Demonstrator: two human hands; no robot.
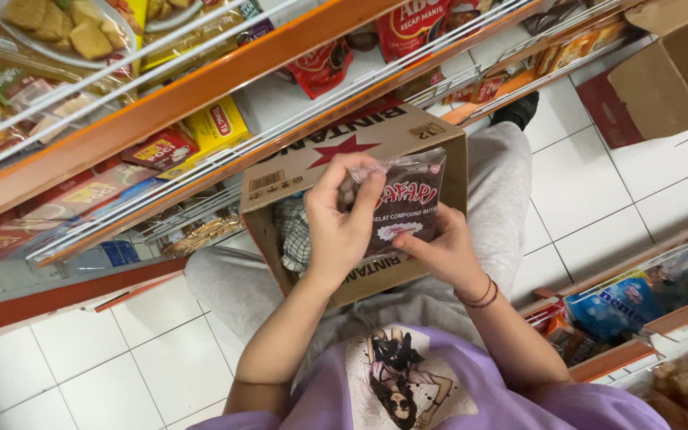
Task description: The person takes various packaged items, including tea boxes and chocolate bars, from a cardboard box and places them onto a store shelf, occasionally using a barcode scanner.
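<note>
The dark snack packet (408,203) w/ a clear top sat between both hands, held up just over the open cardboard box (296,171) on the person's lap. It was roughly upright, tilted a bit to the right, its front facing the camera.

Left hand (344,219) was closed round the packet's top left edge, fingers curled over the clear part, thumb on the front. Right hand (443,255) gripped the bottom right corner from below, fingers pinched shut on it, thumb tip at the lower edge. A pair of thin cord bracelets (479,296) circled the right wrist.

Inside the box, a checked bit of cloth or wrapper (295,231) showed under the left hand; can't tell what it was. Box rested on grey trousers (495,175), the person sitting on a white tiled floor (591,199), purple printed shirt (408,382) at the bottom of view.

To the left, orange shelves (177,99) w/ wire rails held yellow and red packets (216,127), biscuit packs higher up. More red pouches (320,68) hung further along. Another open cardboard box (670,72) stood on the floor top right, well apart. On the right, a 2nd shelf held a blue packet (615,306) & other snack bags.
</note>
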